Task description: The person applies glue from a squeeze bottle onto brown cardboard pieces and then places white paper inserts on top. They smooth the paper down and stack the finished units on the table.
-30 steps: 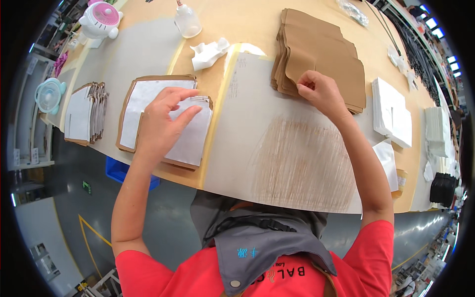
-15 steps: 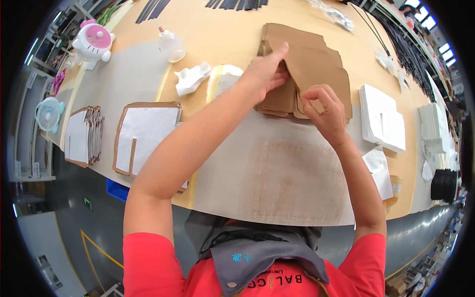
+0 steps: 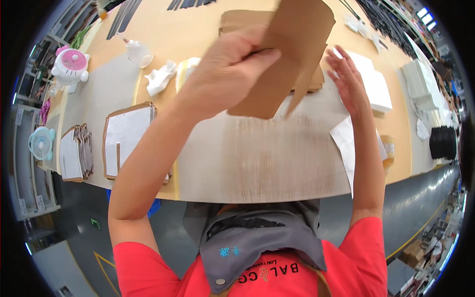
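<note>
My left hand [image 3: 225, 74] is closed on the edge of some brown cut sheets [image 3: 297, 44], raised above the table and tilted. Their lower edges fan apart; whether they are leather or card I cannot tell. Behind them a stack of similar brown pieces [image 3: 242, 21] lies partly hidden. To the right, my right hand [image 3: 349, 81] hangs in the air with fingers spread and nothing in it. Closest to it is a stack of white notched sheets [image 3: 378, 91]. A loose white sheet [image 3: 345, 141] lies below that hand, partly behind the forearm.
At left lie white-faced pieces with brown edges [image 3: 127, 131] and a fanned bundle of them [image 3: 74, 153]. Crumpled white paper [image 3: 161, 79], a clear bottle [image 3: 138, 53] and a pink-and-white fan [image 3: 71, 64] stand beyond. Dark strips [image 3: 123, 19] lie at the far edge.
My left hand has lifted brown sheets off the stack, up and toward me. My right hand has moved away to the right, and its fingers have opened.
</note>
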`<state>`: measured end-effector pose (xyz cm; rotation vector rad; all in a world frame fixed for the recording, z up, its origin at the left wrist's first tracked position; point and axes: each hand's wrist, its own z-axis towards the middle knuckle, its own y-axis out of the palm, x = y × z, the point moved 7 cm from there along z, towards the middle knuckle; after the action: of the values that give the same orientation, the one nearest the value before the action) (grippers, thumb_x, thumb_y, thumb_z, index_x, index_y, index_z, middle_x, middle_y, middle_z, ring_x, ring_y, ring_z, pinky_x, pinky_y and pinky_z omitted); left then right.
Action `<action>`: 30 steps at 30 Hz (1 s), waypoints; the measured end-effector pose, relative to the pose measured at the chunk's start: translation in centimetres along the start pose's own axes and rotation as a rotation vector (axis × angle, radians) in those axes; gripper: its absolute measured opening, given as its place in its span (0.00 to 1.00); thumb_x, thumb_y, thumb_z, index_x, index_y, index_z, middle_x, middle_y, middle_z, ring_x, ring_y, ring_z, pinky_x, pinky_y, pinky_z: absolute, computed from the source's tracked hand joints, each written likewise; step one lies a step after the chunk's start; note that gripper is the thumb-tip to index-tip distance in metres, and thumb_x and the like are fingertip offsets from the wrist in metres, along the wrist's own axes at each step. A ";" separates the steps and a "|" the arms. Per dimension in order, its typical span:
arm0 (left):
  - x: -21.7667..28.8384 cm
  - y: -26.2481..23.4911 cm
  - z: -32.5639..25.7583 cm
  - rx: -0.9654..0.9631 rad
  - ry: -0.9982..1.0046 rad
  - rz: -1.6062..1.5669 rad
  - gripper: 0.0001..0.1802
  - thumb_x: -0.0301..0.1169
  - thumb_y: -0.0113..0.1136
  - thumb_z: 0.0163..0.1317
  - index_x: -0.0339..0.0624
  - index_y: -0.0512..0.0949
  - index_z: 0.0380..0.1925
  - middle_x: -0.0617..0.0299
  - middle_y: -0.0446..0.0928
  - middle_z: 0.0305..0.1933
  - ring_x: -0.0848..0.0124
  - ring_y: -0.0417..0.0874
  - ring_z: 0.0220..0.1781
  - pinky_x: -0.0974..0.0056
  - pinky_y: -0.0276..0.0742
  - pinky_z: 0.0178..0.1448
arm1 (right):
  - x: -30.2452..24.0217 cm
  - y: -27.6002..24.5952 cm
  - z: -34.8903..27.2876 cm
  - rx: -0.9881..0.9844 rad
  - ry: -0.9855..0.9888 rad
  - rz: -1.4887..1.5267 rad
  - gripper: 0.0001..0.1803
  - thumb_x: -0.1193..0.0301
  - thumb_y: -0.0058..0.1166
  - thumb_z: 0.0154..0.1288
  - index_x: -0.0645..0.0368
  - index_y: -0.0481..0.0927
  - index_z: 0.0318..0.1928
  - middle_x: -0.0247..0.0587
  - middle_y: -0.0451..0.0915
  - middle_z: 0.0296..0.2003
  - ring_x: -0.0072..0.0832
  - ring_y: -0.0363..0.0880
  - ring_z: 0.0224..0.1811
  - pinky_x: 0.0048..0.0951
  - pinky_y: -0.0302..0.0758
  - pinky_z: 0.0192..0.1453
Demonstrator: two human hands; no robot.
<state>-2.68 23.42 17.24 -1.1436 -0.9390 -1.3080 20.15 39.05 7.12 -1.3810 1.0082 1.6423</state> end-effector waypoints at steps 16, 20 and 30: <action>-12.4 2.6 -15.8 0.263 -0.459 -0.002 0.44 0.22 0.63 0.64 0.47 0.52 0.77 0.62 0.77 0.40 0.77 0.82 0.37 0.69 0.79 0.46 | 4.5 -0.3 -18.7 -0.021 0.387 -0.316 0.15 0.70 0.61 0.69 0.68 0.80 0.51 0.35 0.85 0.39 0.17 0.81 0.39 0.19 0.77 0.45; -12.0 3.2 -16.0 0.252 -0.457 0.269 0.44 0.21 0.66 0.61 0.52 0.58 0.75 0.65 0.71 0.39 0.81 0.79 0.32 0.74 0.76 0.39 | 3.9 0.0 -19.4 0.037 0.265 -0.673 0.16 0.71 0.61 0.68 0.66 0.79 0.52 0.35 0.85 0.35 0.17 0.80 0.34 0.22 0.78 0.41; -10.1 3.2 -15.2 0.230 -0.258 0.825 0.32 0.24 0.69 0.56 0.41 0.73 0.63 0.52 0.75 0.47 0.61 0.79 0.41 0.59 0.77 0.49 | 1.0 0.1 -19.7 0.115 -0.061 -1.211 0.29 0.69 0.68 0.60 0.60 0.74 0.61 0.42 0.78 0.42 0.34 0.79 0.43 0.34 0.77 0.47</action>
<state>-1.75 10.72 3.85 -1.3297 -0.6520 -0.3846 27.74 21.07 4.05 -1.3917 0.0886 0.6804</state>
